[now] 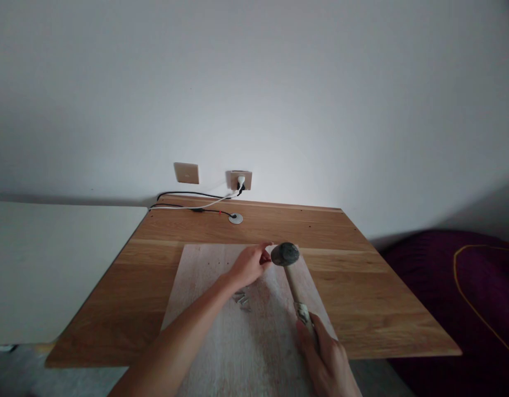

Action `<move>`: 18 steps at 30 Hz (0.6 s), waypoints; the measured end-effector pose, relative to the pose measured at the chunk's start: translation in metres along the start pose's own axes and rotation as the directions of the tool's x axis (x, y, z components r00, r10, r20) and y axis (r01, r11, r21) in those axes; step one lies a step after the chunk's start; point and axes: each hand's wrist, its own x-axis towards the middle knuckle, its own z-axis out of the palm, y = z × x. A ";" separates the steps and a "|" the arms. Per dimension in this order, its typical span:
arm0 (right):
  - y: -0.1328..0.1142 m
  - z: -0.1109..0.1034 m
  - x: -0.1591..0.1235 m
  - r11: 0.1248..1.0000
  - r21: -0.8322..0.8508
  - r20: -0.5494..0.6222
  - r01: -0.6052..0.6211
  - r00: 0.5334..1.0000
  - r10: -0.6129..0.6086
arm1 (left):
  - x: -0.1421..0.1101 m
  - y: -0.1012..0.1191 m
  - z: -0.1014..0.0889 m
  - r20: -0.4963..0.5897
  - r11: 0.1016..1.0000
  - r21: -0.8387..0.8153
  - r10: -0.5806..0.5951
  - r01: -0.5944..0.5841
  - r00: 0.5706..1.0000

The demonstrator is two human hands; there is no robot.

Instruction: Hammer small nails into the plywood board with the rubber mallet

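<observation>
My right hand [324, 350] is wrapped round the lower handle of a hammer [293, 284] with a dark, blunt head and a wooden handle with pale wrapping. The head is raised over the far right part of a whitish wooden board [221, 353]. Just left of the head, my left hand [249, 263] rests near the board's far edge, thumb and forefinger bent together; what they pinch, if anything, is hidden. A small pile of metal nails or screws [241, 299] lies on the board by my left wrist. Several dark dots run in a row left of that hand.
The board lies on a brown wooden table [362, 298] against a white wall. Black and white cables [184, 207] run along the table's back to a wall socket [246, 181]. A white tabletop [52, 264] adjoins at left; a purple beanbag-like seat [436, 281] stands at right.
</observation>
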 end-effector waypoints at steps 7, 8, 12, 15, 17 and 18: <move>-0.006 0.003 -0.003 1.000 0.005 0.038 -0.019 0.999 0.019 | -0.002 0.000 -0.002 -0.007 1.000 0.004 0.016 -0.016 1.000; -0.006 0.004 -0.002 1.000 0.006 0.042 -0.024 0.999 0.023 | -0.002 0.000 -0.002 -0.008 1.000 0.003 0.017 -0.017 1.000; -0.007 0.002 -0.001 0.999 0.016 0.035 -0.031 0.999 0.030 | -0.001 0.001 -0.002 -0.005 1.000 -0.001 0.008 -0.008 1.000; -0.007 -0.002 -0.003 0.999 0.016 0.040 -0.039 0.998 0.038 | -0.001 0.000 -0.002 -0.001 1.000 0.002 0.009 -0.009 1.000; -0.007 -0.003 -0.005 0.999 0.004 0.065 -0.045 0.997 0.044 | -0.002 -0.001 -0.001 -0.004 1.000 0.008 0.009 -0.009 1.000; -0.007 -0.003 -0.005 0.999 -0.004 0.078 -0.048 0.996 0.048 | -0.002 -0.001 -0.001 -0.004 1.000 0.011 0.009 -0.009 1.000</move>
